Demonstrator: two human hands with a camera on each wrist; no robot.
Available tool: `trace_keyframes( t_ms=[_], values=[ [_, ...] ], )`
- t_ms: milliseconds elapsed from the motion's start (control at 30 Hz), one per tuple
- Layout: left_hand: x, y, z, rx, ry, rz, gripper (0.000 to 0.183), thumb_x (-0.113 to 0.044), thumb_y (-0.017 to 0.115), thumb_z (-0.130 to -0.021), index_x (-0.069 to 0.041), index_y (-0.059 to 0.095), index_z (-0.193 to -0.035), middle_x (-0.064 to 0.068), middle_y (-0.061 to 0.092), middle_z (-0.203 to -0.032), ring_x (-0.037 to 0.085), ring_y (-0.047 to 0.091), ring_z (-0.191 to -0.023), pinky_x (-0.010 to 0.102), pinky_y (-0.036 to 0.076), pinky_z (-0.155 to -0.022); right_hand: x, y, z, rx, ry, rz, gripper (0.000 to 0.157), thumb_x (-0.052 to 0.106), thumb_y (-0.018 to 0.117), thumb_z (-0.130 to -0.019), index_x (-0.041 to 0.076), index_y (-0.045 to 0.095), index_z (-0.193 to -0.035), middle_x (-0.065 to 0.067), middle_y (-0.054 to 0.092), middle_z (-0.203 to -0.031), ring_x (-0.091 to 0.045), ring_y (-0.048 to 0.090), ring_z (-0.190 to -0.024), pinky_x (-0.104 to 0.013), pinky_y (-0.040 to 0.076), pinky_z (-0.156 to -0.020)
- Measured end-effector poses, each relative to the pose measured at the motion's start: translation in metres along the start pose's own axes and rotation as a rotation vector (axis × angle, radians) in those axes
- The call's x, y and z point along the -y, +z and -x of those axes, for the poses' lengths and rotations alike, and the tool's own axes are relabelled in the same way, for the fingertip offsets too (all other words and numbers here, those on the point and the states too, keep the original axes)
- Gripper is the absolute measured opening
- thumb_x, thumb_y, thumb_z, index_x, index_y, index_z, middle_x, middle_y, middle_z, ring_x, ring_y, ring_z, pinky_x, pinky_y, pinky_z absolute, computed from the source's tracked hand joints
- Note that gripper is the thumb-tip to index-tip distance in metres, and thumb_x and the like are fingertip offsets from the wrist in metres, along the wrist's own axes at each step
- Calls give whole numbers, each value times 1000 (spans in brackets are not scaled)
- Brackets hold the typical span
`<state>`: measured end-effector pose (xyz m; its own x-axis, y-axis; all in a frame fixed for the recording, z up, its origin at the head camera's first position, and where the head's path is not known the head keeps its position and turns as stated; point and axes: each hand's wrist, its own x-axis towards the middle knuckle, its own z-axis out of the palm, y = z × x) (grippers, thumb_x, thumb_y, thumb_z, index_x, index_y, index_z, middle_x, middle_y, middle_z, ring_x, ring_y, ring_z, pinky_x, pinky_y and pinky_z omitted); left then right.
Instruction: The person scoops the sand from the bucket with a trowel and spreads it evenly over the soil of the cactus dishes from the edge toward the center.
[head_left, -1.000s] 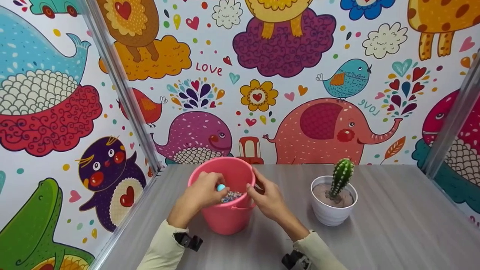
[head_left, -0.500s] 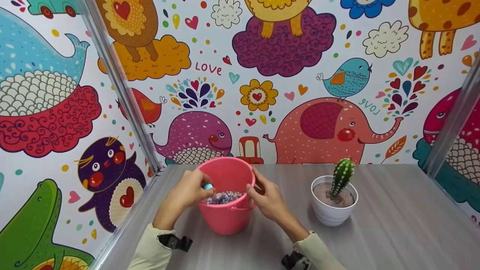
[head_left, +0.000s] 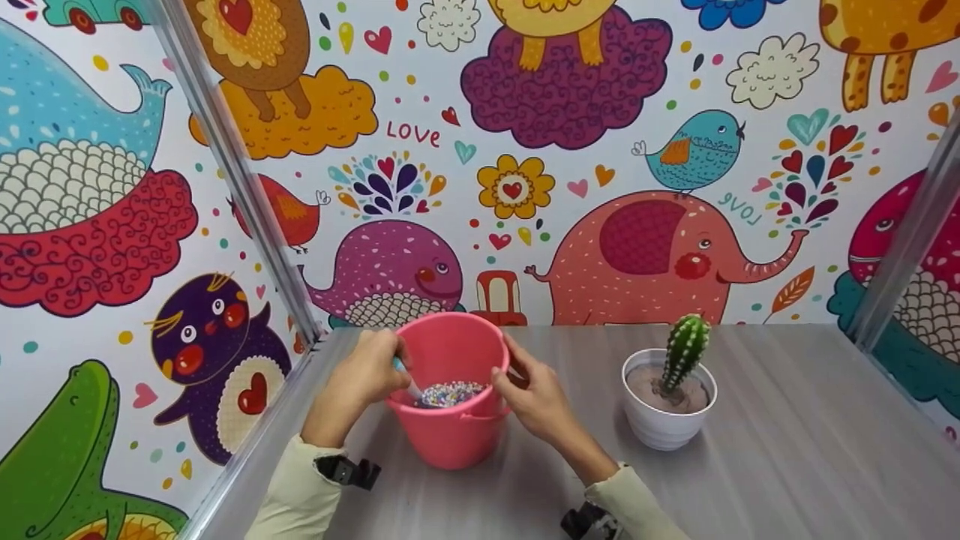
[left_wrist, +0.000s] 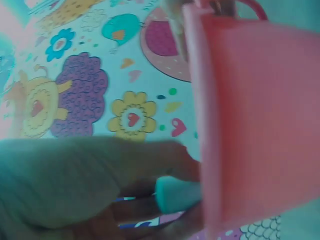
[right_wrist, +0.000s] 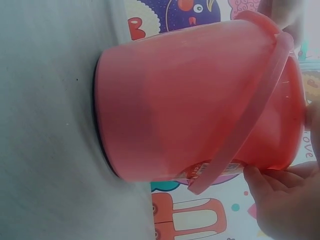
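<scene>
A pink bucket [head_left: 450,439] stands upright on the table, with many small multicoloured beads [head_left: 451,394] inside. My left hand [head_left: 367,367] is at the bucket's left rim and grips a tool with a light blue handle [head_left: 399,365]. Its pale shaft slants down into the beads, where the lower end is hidden. In the left wrist view the rounded blue handle end [left_wrist: 177,194] shows between thumb and fingers. My right hand [head_left: 536,390] holds the bucket's right rim. The right wrist view shows that hand [right_wrist: 290,200] at the rim, beside the lowered bucket handle [right_wrist: 250,112].
To the right, a white pot [head_left: 666,427] with a green cactus [head_left: 685,349] stands on the grey table [head_left: 795,450]. Walls with cartoon animals [head_left: 637,247] close in the back and sides, joined by metal corner posts [head_left: 247,180].
My left hand has moved left from over the bucket's middle to its left rim, tilting the tool so its shaft now shows. My right hand has stayed on the rim.
</scene>
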<state>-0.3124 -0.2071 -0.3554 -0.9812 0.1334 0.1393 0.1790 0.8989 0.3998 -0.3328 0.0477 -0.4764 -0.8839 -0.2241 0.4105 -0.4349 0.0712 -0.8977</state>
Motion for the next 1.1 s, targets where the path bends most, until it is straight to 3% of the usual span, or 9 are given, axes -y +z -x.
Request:
trace_keyframes(
  t_ms=[267, 400, 500, 700, 800, 967, 1100],
  values=[
    [-8, 19, -3, -16, -45, -168, 17, 12, 82, -80, -1, 74, -86, 10, 69, -80, 23, 63, -69, 36, 59, -63, 4, 1, -1, -1, 34, 3, 73, 23, 72, -105, 6, 37, -168, -18, 50, -167, -41, 58, -146, -37, 54, -107],
    [-19, 31, -4, -65, -49, -340, 12, 11, 76, -86, 0, 76, -92, 15, 73, -85, 30, 73, -76, 47, 65, -66, 4, 1, -1, -10, 36, 20, 73, 24, 72, -105, 6, 38, -167, -18, 49, -167, -42, 57, -147, -41, 53, -107],
    [-27, 37, -9, -88, -83, -407, 11, 8, 72, -93, 0, 79, -97, 16, 77, -89, 30, 77, -79, 56, 66, -68, 4, 1, -1, -7, 35, 30, 74, 25, 72, -105, 6, 38, -167, -18, 49, -167, -41, 56, -148, -43, 53, -108],
    [-31, 42, -18, -14, -136, -428, 19, 5, 64, -101, -4, 81, -103, 15, 78, -94, 30, 77, -82, 57, 66, -72, 5, 2, -2, -6, 46, 38, 73, 26, 72, -105, 7, 38, -168, -15, 49, -168, -37, 57, -148, -41, 53, -109],
    [-26, 40, -16, -5, -94, -447, 20, 8, 63, -100, -3, 80, -99, 15, 77, -91, 29, 77, -81, 55, 66, -70, 6, 3, -1, -3, 45, 34, 74, 26, 72, -105, 8, 37, -168, -15, 49, -168, -35, 58, -148, -39, 53, -108],
    [-13, 37, -13, -8, 48, -436, 11, 11, 74, -90, 0, 73, -87, 16, 72, -81, 26, 72, -71, 46, 65, -67, 4, 3, -1, -11, 25, 21, 73, 24, 72, -105, 5, 38, -167, -17, 48, -168, -38, 55, -149, -43, 52, -110],
    [0, 31, -16, 103, 106, -324, 16, 9, 83, -82, -1, 70, -81, 12, 68, -76, 21, 58, -66, 40, 59, -66, 2, 3, -2, -16, 17, 8, 72, 22, 71, -106, 4, 38, -167, -18, 46, -169, -39, 53, -151, -45, 51, -111]
  ],
)
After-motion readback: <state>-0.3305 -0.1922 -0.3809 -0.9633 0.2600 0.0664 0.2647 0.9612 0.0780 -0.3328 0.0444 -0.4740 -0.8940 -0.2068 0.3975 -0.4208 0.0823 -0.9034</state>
